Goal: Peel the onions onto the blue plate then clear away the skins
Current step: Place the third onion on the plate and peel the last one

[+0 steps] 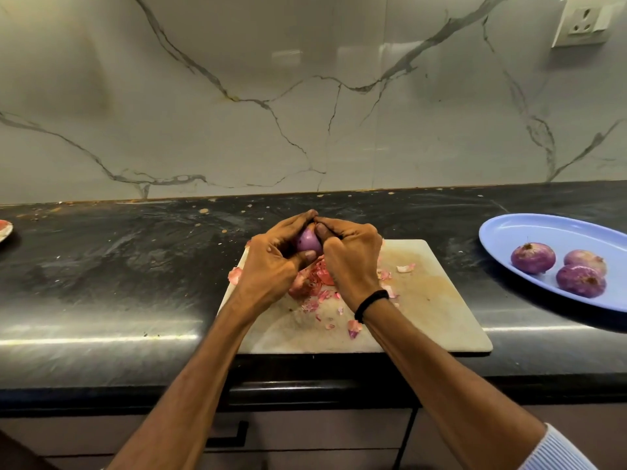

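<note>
At frame centre, left hand point(271, 262) and right hand point(349, 256) share a tight grip on the smooth onion point(307, 241) above the cutting board point(437, 300); likely risk: it slips, scattering skins point(315, 283) onto the worktop point(118, 266).

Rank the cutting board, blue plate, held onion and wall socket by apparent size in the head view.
1. Cutting board
2. Blue plate, cut off at the frame edge, so its rank is unsure
3. Wall socket
4. Onion, mostly hidden by both hands
</note>
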{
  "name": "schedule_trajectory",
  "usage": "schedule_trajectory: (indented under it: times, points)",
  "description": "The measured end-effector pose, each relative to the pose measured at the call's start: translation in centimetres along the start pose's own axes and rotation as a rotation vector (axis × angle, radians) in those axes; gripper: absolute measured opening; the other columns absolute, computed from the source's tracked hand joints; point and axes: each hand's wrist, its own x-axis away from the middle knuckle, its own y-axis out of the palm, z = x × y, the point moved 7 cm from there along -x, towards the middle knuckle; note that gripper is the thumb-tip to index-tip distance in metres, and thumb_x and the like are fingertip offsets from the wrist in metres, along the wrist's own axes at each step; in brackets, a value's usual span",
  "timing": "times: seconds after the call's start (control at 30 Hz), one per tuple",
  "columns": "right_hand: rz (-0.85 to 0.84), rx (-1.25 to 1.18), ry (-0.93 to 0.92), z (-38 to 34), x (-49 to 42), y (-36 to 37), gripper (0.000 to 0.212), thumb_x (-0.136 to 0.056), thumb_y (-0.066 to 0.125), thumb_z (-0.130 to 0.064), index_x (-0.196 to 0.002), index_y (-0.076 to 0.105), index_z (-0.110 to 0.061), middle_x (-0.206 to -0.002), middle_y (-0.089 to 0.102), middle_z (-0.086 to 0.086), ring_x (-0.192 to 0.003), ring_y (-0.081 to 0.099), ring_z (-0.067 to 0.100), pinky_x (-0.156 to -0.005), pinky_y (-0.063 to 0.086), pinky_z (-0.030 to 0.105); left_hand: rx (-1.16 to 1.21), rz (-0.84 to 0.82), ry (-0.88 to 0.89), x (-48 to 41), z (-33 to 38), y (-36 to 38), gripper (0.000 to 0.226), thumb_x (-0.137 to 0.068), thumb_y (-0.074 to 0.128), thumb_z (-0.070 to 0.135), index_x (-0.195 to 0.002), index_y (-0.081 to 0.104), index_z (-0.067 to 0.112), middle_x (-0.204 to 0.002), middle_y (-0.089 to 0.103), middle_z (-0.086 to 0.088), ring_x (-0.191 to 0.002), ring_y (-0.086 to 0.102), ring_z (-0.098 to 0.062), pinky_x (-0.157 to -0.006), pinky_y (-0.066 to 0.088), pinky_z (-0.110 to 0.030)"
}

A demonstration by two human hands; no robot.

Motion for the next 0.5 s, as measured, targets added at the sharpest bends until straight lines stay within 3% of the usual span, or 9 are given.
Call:
schedule_trajectory:
  times: [0.13,0.23,0.3,0.5]
  points:
    - [0.096,0.137,-0.119,-0.7,0.0,-0.7,0.018,-0.087,0.063,-0.002,-0.092,0.079,-0.008,-0.083,0.077,0.003,-0.075,0.069,0.012,-0.072,0.056,0.021,0.035,-0.027,-0.008,0.2,0.0,0.6,0.064,-0.081,0.073,-0.010,-0.138,0.056,0.014,-0.138,0.059,0.000,-0.127,0.057,-0.012,-0.106,0.049,-0.036]
    - [0.149,0.204,-0.171,-0.8,-0.4,-1.3,0.016,-0.086,0.063,0.000,-0.090,0.078,-0.006,-0.080,0.076,0.005,-0.070,0.066,0.011,-0.068,0.046,0.003,0.096,-0.047,-0.027,0.5,0.1,0.9,0.063,-0.082,0.070,-0.012,-0.139,0.056,0.012,-0.137,0.060,0.001,-0.125,0.058,-0.012,-0.104,0.050,-0.034]
    - [0.132,0.202,-0.144,-0.3,-0.6,-1.2,0.016,-0.089,0.064,0.001,-0.092,0.078,-0.005,-0.083,0.076,0.006,-0.073,0.065,0.011,-0.068,0.042,-0.001,0.181,-0.036,-0.057,0.4,0.0,0.8,0.060,-0.086,0.066,-0.010,-0.139,0.055,0.013,-0.138,0.059,0.000,-0.124,0.060,-0.015,-0.102,0.052,-0.034]
    - [0.044,0.082,0.032,1.1,-1.4,-0.9,0.014,-0.094,0.062,-0.004,-0.097,0.075,-0.008,-0.089,0.073,0.002,-0.082,0.065,0.008,-0.066,0.050,0.007,0.427,0.011,-0.153,0.2,-0.4,0.2,0.056,-0.089,0.061,0.011,-0.143,0.050,0.014,-0.132,0.065,-0.003,-0.119,0.064,-0.024,-0.099,0.053,-0.036]
